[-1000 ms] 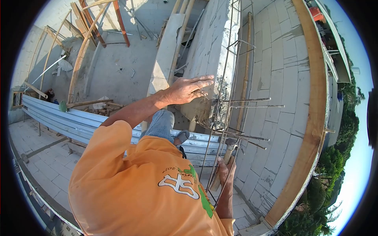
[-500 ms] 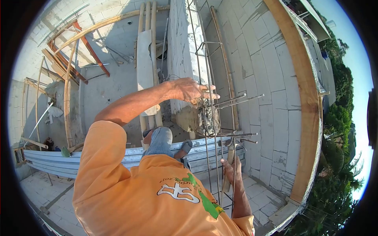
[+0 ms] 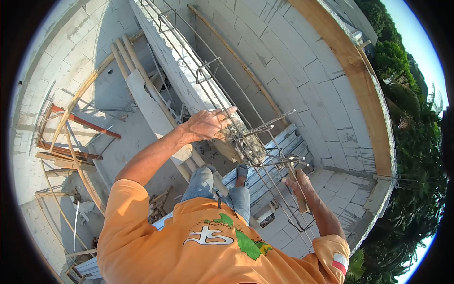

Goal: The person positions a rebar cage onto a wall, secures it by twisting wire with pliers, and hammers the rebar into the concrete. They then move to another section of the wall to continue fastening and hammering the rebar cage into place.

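Rough concrete shows at the broken end of a pale beam [image 3: 189, 71], where a long rebar cage [image 3: 208, 73] runs along the top. My left hand [image 3: 208, 125] rests at that end, its fingers bent over a steel bar of the cage and the index finger stretched out. Several short bar ends [image 3: 272, 124] stick out sideways beside it. Lower right, my right hand [image 3: 298, 183] is closed around the wooden handle [image 3: 301, 203] of a hammer. The hammer's head is among the crossing bars and hard to make out.
A block wall [image 3: 302, 71] topped by a wooden board [image 3: 352, 61] rises on the right, with trees [image 3: 411, 142] beyond. Corrugated metal sheets [image 3: 279, 146] lie below the bars. Poles with a plank [image 3: 146, 99] and timber framing [image 3: 71, 137] stand left.
The view has turned, so the beam and cage now slant. My left hand stays at the beam's end. My right hand, with the hammer, is now farther right and higher.
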The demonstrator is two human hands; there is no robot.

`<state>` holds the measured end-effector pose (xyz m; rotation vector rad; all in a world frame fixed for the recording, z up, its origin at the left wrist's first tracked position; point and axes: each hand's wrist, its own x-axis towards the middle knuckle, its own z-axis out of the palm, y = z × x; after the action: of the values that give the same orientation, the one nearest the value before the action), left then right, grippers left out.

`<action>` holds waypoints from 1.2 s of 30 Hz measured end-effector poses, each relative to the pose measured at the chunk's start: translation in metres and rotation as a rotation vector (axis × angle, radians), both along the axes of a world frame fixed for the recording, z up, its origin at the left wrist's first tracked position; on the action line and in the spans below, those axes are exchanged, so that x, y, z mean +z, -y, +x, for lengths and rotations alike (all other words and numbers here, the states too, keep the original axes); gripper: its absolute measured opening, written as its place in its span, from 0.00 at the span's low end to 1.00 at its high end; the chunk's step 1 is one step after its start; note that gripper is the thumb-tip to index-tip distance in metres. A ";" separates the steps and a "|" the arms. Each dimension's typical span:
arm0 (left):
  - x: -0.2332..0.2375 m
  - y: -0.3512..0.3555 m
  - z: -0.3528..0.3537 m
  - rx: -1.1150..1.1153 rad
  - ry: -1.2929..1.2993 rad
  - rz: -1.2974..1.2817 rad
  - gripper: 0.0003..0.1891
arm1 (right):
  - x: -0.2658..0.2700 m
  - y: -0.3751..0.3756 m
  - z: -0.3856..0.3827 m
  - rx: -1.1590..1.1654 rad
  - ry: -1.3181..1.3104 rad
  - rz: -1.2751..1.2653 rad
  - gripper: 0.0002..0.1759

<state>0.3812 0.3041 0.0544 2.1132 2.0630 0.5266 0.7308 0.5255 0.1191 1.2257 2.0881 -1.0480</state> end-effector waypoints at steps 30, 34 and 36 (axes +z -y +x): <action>0.032 -0.076 -0.017 -0.250 -0.270 -0.511 0.59 | -0.004 -0.001 0.010 0.031 -0.097 0.123 0.39; 0.026 -0.076 -0.023 -0.289 -0.199 -0.439 0.50 | -0.006 -0.006 0.014 0.054 -0.152 0.210 0.33; 0.024 -0.077 -0.025 -0.307 -0.238 -0.429 0.49 | 0.005 -0.005 0.014 0.017 -0.159 0.282 0.31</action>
<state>0.3567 0.3810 0.0784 2.2334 1.7023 -0.2015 0.7447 0.5305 0.1243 1.2873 2.4297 -0.8901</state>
